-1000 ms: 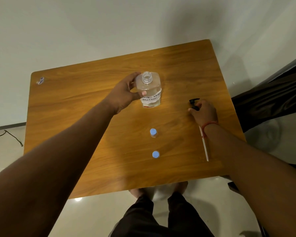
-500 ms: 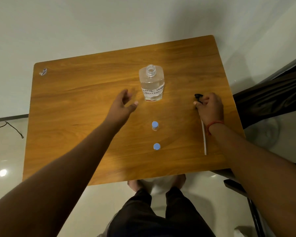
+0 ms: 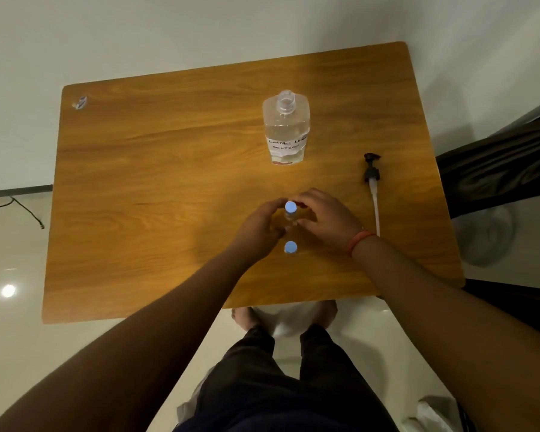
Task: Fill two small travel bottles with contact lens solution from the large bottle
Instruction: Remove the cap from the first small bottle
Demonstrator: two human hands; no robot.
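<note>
The large clear bottle (image 3: 286, 127) with a handwritten label stands uncapped at the back middle of the wooden table (image 3: 156, 182). Its black pump head with a white tube (image 3: 373, 185) lies flat to the right. Two small travel bottles with blue caps stand in front. My left hand (image 3: 259, 227) and my right hand (image 3: 325, 219) curl around the farther small bottle (image 3: 290, 208) from both sides, fingertips at its cap and body. The nearer small bottle (image 3: 290, 247) stands untouched just below them.
A small crumpled wrapper (image 3: 80, 102) lies at the table's far left corner. A dark chair or seat (image 3: 496, 163) sits past the right edge. My legs and bare feet (image 3: 281, 319) are under the near edge. A cable (image 3: 22, 210) runs on the floor at left.
My left hand left the large bottle and my right hand let go of the pump head. Both came to the farther small bottle and closed around it.
</note>
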